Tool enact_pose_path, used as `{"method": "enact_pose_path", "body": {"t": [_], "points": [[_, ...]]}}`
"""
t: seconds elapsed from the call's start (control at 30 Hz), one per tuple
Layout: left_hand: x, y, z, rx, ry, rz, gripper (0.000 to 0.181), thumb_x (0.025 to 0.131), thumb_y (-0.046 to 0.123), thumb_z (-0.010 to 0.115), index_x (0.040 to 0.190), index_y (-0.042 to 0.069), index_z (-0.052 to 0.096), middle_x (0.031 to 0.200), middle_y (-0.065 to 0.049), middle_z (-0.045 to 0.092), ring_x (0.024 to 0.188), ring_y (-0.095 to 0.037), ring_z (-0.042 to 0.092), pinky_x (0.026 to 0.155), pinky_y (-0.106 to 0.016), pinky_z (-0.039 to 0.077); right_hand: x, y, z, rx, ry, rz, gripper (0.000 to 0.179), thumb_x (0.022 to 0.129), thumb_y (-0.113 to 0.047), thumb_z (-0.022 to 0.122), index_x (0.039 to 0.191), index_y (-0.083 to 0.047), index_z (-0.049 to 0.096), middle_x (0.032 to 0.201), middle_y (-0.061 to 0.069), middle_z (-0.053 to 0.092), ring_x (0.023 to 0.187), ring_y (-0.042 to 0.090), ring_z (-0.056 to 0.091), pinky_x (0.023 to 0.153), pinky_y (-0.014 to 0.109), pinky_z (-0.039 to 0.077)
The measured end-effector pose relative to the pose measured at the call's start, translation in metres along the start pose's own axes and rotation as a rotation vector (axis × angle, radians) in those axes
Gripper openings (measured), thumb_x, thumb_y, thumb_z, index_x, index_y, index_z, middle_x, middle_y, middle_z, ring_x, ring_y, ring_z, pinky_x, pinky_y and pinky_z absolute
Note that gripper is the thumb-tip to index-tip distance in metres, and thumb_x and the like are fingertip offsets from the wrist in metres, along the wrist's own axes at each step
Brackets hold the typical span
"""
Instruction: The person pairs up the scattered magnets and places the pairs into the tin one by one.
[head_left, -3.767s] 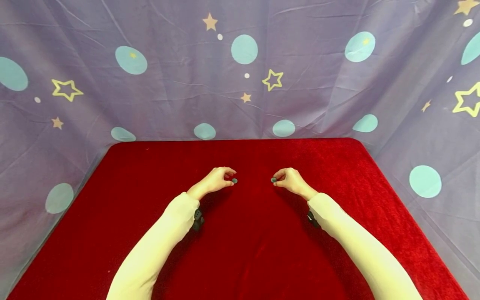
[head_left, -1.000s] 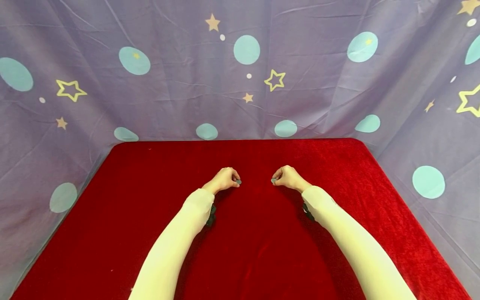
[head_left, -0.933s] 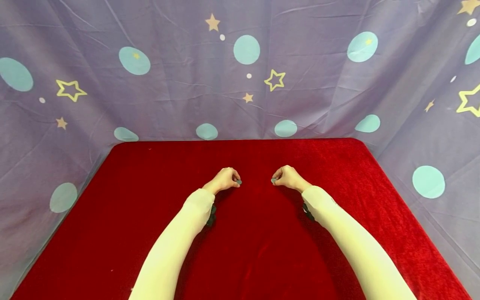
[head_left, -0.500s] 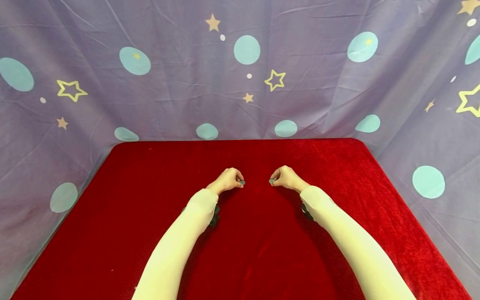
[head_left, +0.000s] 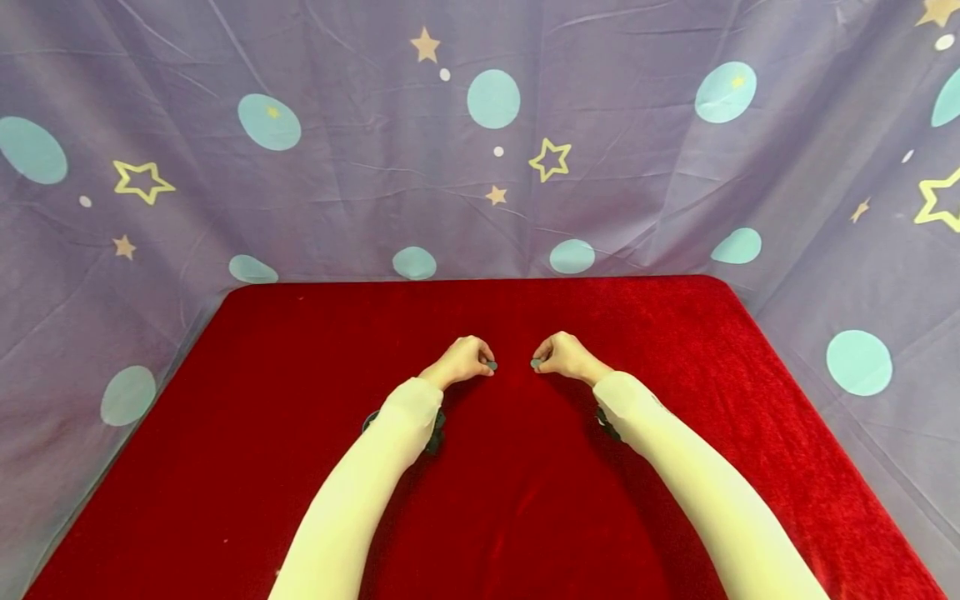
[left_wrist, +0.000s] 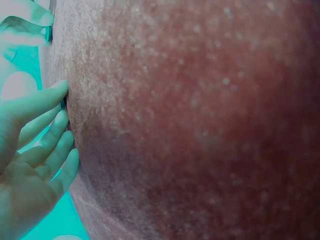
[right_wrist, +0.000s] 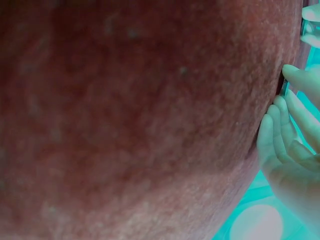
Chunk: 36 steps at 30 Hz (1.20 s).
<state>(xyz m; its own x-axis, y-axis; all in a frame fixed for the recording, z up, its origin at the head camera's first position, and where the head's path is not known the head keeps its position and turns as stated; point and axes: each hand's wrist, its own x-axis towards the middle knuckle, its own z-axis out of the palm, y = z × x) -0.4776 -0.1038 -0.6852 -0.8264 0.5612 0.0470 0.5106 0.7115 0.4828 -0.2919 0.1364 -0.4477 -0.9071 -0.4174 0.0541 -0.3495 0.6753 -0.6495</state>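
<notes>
Near the middle of the red table, my left hand (head_left: 467,359) pinches a small round grey-green disc (head_left: 492,366) between thumb and fingertips. Facing it from the right, my right hand (head_left: 570,357) pinches a similar disc (head_left: 536,363). A short gap of red cloth separates the two discs. In the left wrist view the left disc (left_wrist: 63,104) shows as a thin dark edge between thumb and finger, close over the cloth. The right wrist view has the other disc (right_wrist: 285,89) mostly hidden by the right fingertips, also low at the cloth.
A red velvety cloth (head_left: 510,492) covers the table. Behind and at both sides hangs a purple curtain (head_left: 337,192) with stars and pale blue dots. A dark device sits under each cream sleeve (head_left: 360,500) at the wrist.
My left hand, its fingers looser round the disc at first, pinches it now and has moved right. The right hand has shifted slightly left, so the discs are closer together.
</notes>
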Motion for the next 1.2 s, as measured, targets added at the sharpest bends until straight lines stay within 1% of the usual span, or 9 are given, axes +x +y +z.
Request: {"method": "enact_pose_path", "body": {"t": [0.07, 0.13, 0.17, 0.23, 0.33, 0.4, 0.5, 0.57, 1.2], "points": [[0.008, -0.014, 0.011, -0.01, 0.0, 0.002, 0.039, 0.053, 0.053, 0.077, 0.083, 0.03, 0.068, 0.074, 0.013, 0.061, 0.07, -0.006, 0.055, 0.065, -0.027, 0.044, 0.001, -0.001, 0.001, -0.004, -0.001, -0.005, 0.011, 0.066, -0.002, 0.072, 0.076, 0.002, 0.069, 0.068, 0.006, 0.066, 0.062, 0.009, 0.055, 0.06, 0.021, 0.044], [-0.006, 0.017, -0.008, -0.008, 0.009, 0.005, 0.036, 0.055, 0.05, 0.078, 0.081, 0.028, 0.069, 0.071, 0.012, 0.06, 0.067, -0.007, 0.054, 0.063, -0.026, 0.044, 0.003, -0.003, 0.002, -0.009, -0.006, 0.0, 0.011, 0.066, -0.003, 0.072, 0.077, 0.002, 0.07, 0.069, 0.006, 0.066, 0.063, 0.009, 0.056, 0.06, 0.021, 0.045], [-0.019, 0.045, -0.028, -0.007, -0.016, -0.025, 0.033, 0.058, 0.043, 0.079, 0.083, 0.024, 0.07, 0.072, 0.009, 0.061, 0.068, -0.009, 0.055, 0.064, -0.027, 0.044, 0.003, -0.004, 0.003, -0.008, -0.008, 0.004, 0.012, 0.066, -0.003, 0.072, 0.077, 0.002, 0.07, 0.07, 0.007, 0.066, 0.063, 0.01, 0.057, 0.061, 0.021, 0.045], [-0.056, 0.12, -0.08, -0.02, -0.04, -0.068, 0.026, 0.063, 0.031, 0.079, 0.083, 0.017, 0.071, 0.072, 0.004, 0.062, 0.069, -0.011, 0.056, 0.065, -0.026, 0.045, 0.004, -0.006, 0.004, -0.006, -0.016, 0.009, 0.012, 0.067, -0.003, 0.072, 0.078, 0.002, 0.07, 0.072, 0.008, 0.067, 0.065, 0.012, 0.058, 0.062, 0.022, 0.046], [-0.108, 0.218, -0.146, -0.02, -0.05, -0.109, 0.019, 0.07, 0.009, 0.074, 0.086, 0.0, 0.069, 0.076, -0.009, 0.064, 0.072, -0.019, 0.057, 0.059, -0.02, 0.042, 0.006, -0.008, 0.006, -0.007, -0.024, 0.011, 0.013, 0.068, -0.003, 0.072, 0.079, 0.002, 0.07, 0.074, 0.008, 0.067, 0.067, 0.014, 0.059, 0.063, 0.024, 0.047], [-0.123, 0.246, -0.165, -0.018, -0.056, -0.132, 0.018, 0.071, 0.006, 0.072, 0.087, -0.002, 0.068, 0.076, -0.01, 0.063, 0.072, -0.019, 0.057, 0.06, -0.018, 0.042, 0.006, -0.009, 0.008, -0.01, -0.027, 0.011, 0.013, 0.068, -0.003, 0.072, 0.079, 0.002, 0.07, 0.074, 0.008, 0.067, 0.068, 0.014, 0.06, 0.064, 0.024, 0.048], [-0.125, 0.25, -0.167, -0.026, -0.056, -0.132, 0.017, 0.071, 0.008, 0.073, 0.086, 0.001, 0.069, 0.076, -0.007, 0.063, 0.071, -0.015, 0.056, 0.059, -0.016, 0.041, 0.007, -0.01, 0.009, -0.011, -0.027, 0.005, 0.013, 0.068, -0.003, 0.072, 0.079, 0.002, 0.07, 0.074, 0.007, 0.067, 0.067, 0.013, 0.059, 0.063, 0.023, 0.047], [-0.117, 0.238, -0.158, -0.019, -0.06, -0.127, 0.017, 0.07, 0.011, 0.074, 0.085, 0.003, 0.069, 0.074, -0.002, 0.063, 0.069, -0.012, 0.055, 0.064, -0.021, 0.045, 0.007, -0.012, 0.01, -0.01, -0.033, 0.004, 0.013, 0.068, -0.003, 0.071, 0.08, 0.002, 0.07, 0.074, 0.007, 0.067, 0.067, 0.013, 0.059, 0.062, 0.023, 0.047], [-0.114, 0.246, -0.155, -0.006, -0.084, -0.141, 0.018, 0.071, 0.013, 0.074, 0.087, 0.004, 0.069, 0.077, -0.003, 0.064, 0.07, -0.013, 0.056, 0.064, -0.023, 0.045, 0.009, -0.018, 0.014, -0.008, -0.054, -0.008, 0.01, 0.068, -0.002, 0.071, 0.078, 0.001, 0.07, 0.074, 0.007, 0.067, 0.066, 0.014, 0.059, 0.061, 0.023, 0.047]]}}
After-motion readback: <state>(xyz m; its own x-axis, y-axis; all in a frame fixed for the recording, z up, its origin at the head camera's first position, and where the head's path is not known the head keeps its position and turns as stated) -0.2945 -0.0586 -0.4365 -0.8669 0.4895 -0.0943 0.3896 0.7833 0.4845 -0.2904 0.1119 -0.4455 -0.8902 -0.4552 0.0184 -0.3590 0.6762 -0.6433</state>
